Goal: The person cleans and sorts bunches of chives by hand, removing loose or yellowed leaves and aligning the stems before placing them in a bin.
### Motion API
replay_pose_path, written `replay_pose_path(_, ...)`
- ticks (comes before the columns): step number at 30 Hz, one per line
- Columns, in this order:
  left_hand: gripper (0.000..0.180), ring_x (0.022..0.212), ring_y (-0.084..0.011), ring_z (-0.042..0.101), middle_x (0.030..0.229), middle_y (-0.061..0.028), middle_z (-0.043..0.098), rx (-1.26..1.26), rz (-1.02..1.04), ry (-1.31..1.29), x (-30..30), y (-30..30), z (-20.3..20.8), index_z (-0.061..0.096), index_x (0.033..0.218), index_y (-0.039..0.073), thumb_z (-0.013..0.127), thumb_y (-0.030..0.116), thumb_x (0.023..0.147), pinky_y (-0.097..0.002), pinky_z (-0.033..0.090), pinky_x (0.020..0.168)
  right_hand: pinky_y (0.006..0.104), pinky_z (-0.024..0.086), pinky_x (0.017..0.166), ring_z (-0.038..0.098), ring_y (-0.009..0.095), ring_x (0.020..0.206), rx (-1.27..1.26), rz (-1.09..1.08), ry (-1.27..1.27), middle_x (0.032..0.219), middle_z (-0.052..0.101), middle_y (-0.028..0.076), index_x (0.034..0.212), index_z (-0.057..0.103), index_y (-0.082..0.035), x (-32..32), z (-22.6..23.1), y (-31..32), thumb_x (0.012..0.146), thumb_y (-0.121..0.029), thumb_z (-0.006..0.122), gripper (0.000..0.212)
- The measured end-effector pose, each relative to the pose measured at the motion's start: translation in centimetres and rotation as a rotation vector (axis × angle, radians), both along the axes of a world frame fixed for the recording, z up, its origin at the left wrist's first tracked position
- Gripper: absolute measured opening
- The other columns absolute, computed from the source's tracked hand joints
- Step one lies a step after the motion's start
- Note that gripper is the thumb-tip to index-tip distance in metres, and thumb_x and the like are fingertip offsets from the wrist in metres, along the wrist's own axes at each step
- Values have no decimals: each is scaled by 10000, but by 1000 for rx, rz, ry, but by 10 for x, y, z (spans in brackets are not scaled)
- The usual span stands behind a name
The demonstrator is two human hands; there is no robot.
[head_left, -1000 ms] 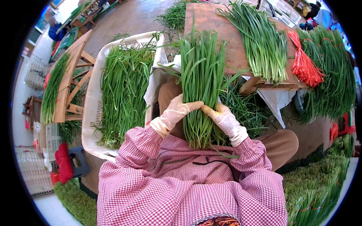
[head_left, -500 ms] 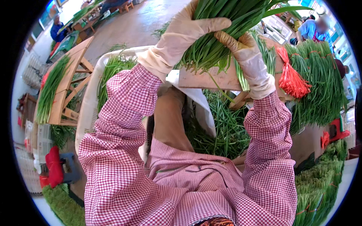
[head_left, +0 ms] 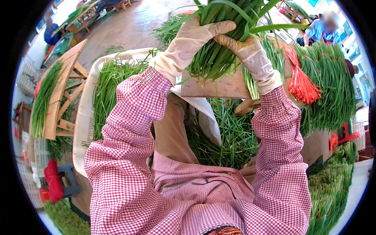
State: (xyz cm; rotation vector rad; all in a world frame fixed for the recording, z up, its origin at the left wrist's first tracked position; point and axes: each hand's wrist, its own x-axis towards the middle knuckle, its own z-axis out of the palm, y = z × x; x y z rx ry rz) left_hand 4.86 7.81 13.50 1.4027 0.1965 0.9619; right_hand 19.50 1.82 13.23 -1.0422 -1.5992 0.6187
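A thick bunch of garlic chives [head_left: 223, 49] is held up at the top of the view, cut ends toward me and leaves pointing away. My gloved left hand [head_left: 196, 41] wraps its left side, thumb across the top. On its right side my gloved right hand [head_left: 252, 56] grips the same bunch, its thumb meeting near the left one. Below the bunch lies a wooden board [head_left: 219, 86]. Beside my right wrist rests a hank of red ties [head_left: 301, 80], next to several tied bunches of chives [head_left: 331, 86].
A white plastic crate [head_left: 80, 141] with loose chives stands at my left. Trimmed leaves [head_left: 235, 137] pile below the board. Further left is a wooden stand [head_left: 58, 98] with chives; a blue stool [head_left: 69, 180] is nearer. More bunches [head_left: 333, 188] lie lower right. A co-worker [head_left: 327, 29] sits far right.
Both hands have shifted slightly left with the bunch, its cut ends now a bit lower. More of the floor pile behind my left hand shows. The whole view has turned a little.
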Motion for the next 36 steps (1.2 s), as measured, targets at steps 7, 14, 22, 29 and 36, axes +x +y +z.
replay_pose_path(7,382,870,-131,591,988,-47,623,24,-95,87,-7,7,-8,583,1079,40,688,223,760,-239,492,771,295,494,742,601,168,839,-208,84,-136,924,641,79,1048,587,-33,-11,6,5,703,-292,740,458)
replay_pose_path(14,316,894,-189,610,1014,-89,612,-82,-136,73,-40,-2,22,563,1099,47,581,218,834,-316,504,827,280,507,695,618,151,769,-242,196,-211,888,646,79,1002,602,-32,-34,22,-6,747,-337,688,407)
replay_pose_path(22,293,827,-134,578,837,2,597,-326,-167,-405,-77,17,-43,523,1106,44,538,206,864,-410,439,924,313,376,930,516,202,1042,-703,333,255,1140,548,136,1259,419,28,-26,-97,-58,766,-453,631,720)
replay_pose_path(29,310,805,-109,577,812,19,582,-609,-101,-446,-109,14,-93,469,1150,23,488,195,892,-392,444,916,183,387,636,477,42,721,-794,197,495,833,570,-25,1047,587,-39,-55,-121,-109,846,-338,581,360)
replay_pose_path(36,339,845,-114,550,835,21,526,-528,-44,-550,-151,20,-101,419,1172,6,516,150,881,-340,378,990,172,298,455,384,30,526,-750,-82,614,631,471,-50,846,589,-40,-34,-165,-138,852,-346,549,308)
